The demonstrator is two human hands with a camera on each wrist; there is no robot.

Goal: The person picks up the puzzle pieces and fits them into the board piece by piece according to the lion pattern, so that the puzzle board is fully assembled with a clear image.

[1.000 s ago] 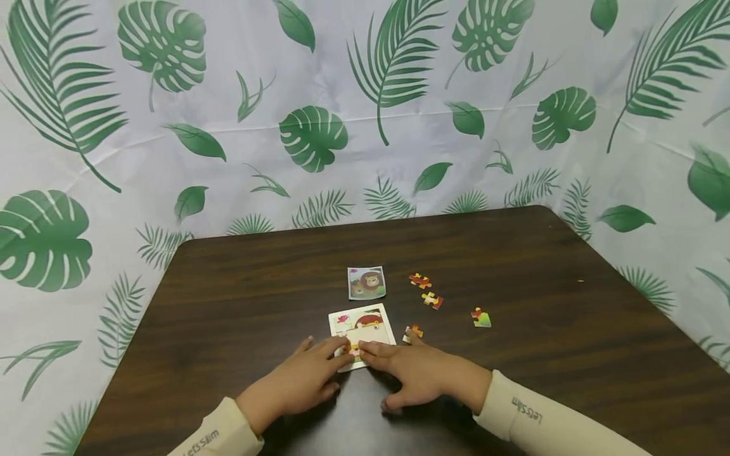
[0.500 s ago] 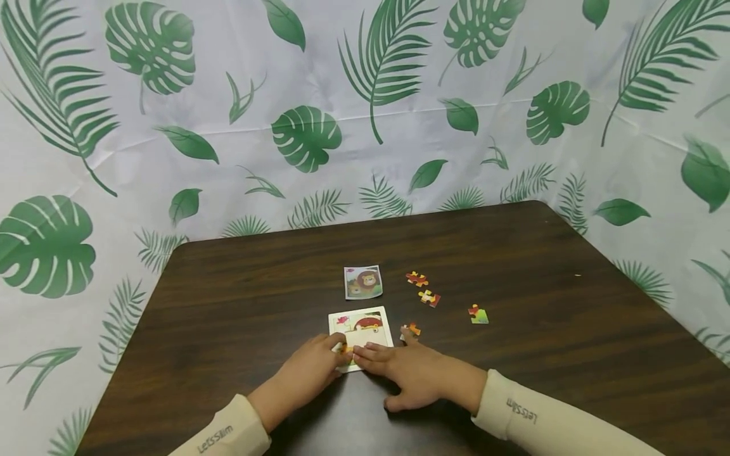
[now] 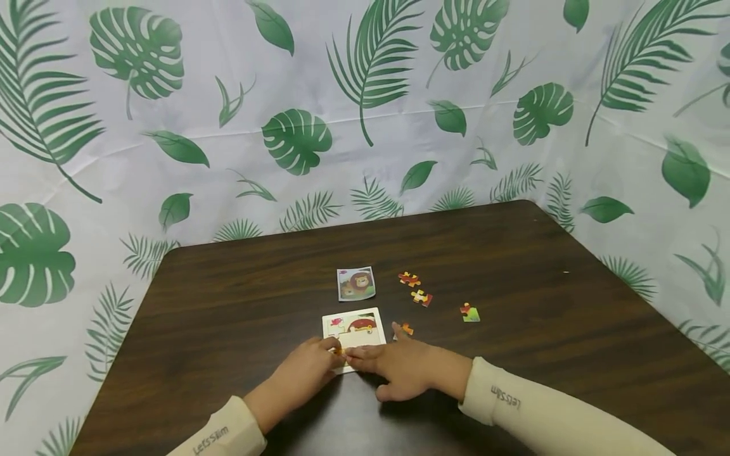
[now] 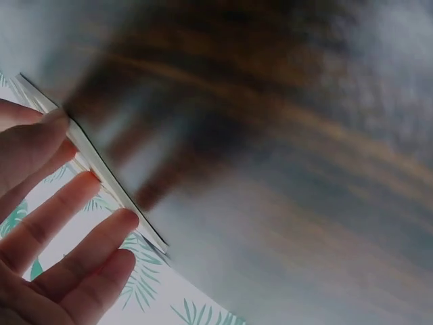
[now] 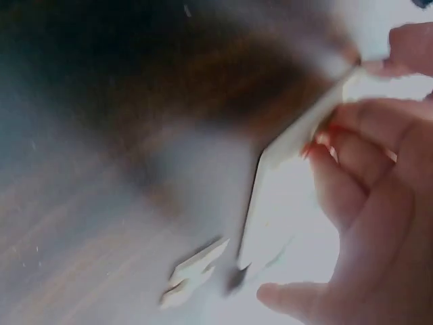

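A pale puzzle tray (image 3: pixel 360 339) lies on the table, partly filled with picture pieces along its top. My left hand (image 3: pixel 301 372) reaches over the tray's lower left corner, fingertips bent down onto it. In the left wrist view, thumb and fingers (image 4: pixel 64 206) rest along the tray's edge (image 4: pixel 111 175). From the right, my right hand (image 3: pixel 403 367) lays nearly straight fingers across the lower part of the tray. A small orange-yellow puzzle piece (image 3: pixel 340 353) shows between the two hands' fingertips, mostly hidden. In the right wrist view, the right fingertips (image 5: pixel 321 159) touch something reddish-orange on the tray.
Behind the tray lies a lion picture card (image 3: pixel 356 284). Loose puzzle pieces sit to the right: orange (image 3: pixel 409 278), yellow and red (image 3: pixel 422 297), green and red (image 3: pixel 470 313), and one (image 3: pixel 407 329) beside my right hand. A leaf-print curtain (image 3: pixel 239 158) hangs behind the table.
My left fingers, spread over the tray's lower left a second ago, have drawn together and bent at the piece there. The right hand stays nearly in place. The head view has shifted slightly.
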